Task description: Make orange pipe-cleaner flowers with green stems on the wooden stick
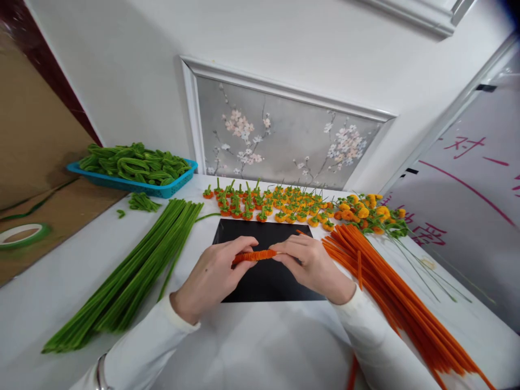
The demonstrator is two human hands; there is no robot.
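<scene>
Over a black mat (280, 284), an orange pipe cleaner coil (260, 254) is stretched between both hands. My left hand (215, 271) is closed around its left part, thumb below and fingers above. My right hand (311, 262) pinches the coil's right end between thumb and fingertips; a thin pale tip shows there. Close to my right wrist lies a bundle of straight orange pipe cleaners (390, 292). Left of my left hand lies a bundle of long green pipe cleaners (134, 276).
Behind the mat stand rows of small orange and yellow pumpkin shapes with green stems (264, 206). A blue basket (170, 189) holds bent green pieces. Yellow-orange fuzzy flowers (365, 208) lie at right. A tape roll (24, 236) sits on cardboard at left. A whiteboard (471, 179) borders the right.
</scene>
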